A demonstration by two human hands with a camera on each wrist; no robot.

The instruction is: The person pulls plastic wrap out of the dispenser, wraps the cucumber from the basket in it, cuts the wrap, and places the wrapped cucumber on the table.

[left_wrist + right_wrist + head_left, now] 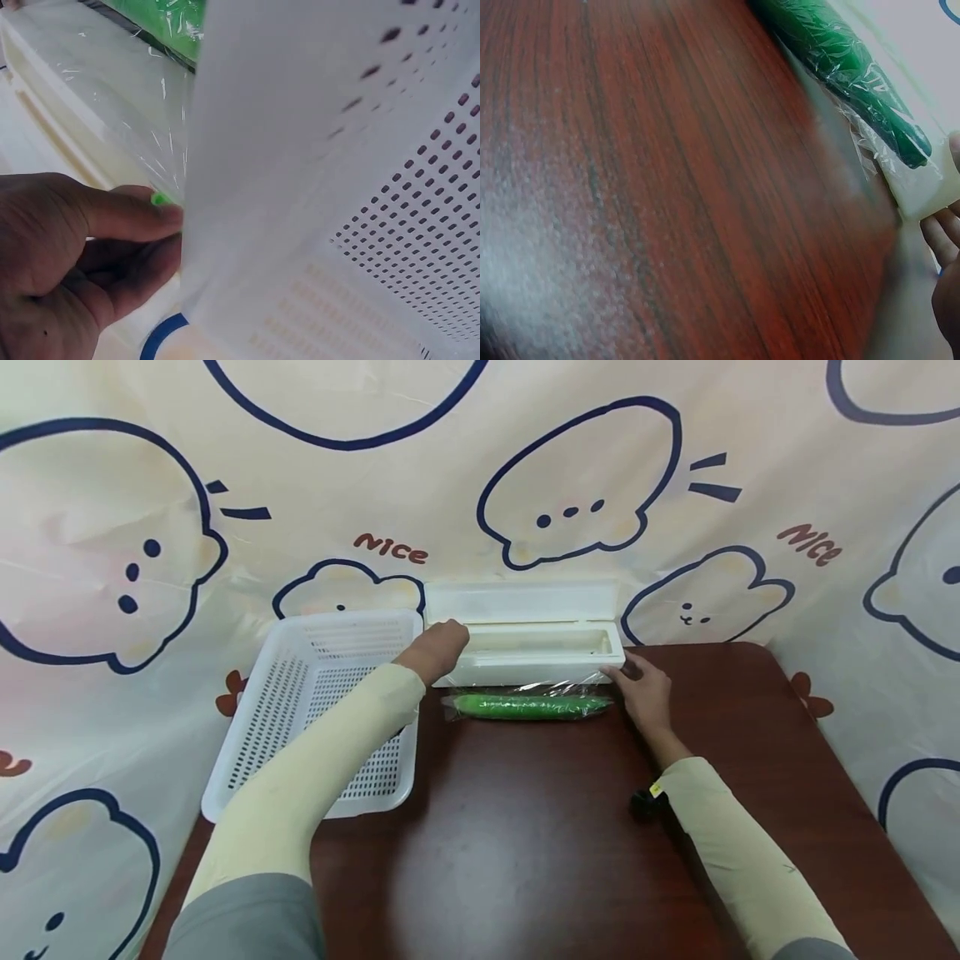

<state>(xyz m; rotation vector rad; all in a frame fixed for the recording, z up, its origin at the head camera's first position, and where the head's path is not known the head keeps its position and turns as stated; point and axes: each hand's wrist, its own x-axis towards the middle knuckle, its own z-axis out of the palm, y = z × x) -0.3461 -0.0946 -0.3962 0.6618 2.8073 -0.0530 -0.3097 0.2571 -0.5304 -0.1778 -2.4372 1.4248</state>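
A long white cling film dispenser stands at the back of the table with its lid raised. Clear film comes over its front and wraps a green cucumber lying just before it. At the dispenser's left end, my left hand pinches a small green piece between thumb and forefinger, beside the basket's wall. My right hand grips the dispenser's right front corner, the thumb in front and fingers lower down. Much of the right hand lies outside the right wrist view.
A white perforated plastic basket stands on the left, close against the dispenser, under my left forearm. The dark brown wooden table reaches toward me. Behind it hangs a pale curtain with blue cartoon outlines.
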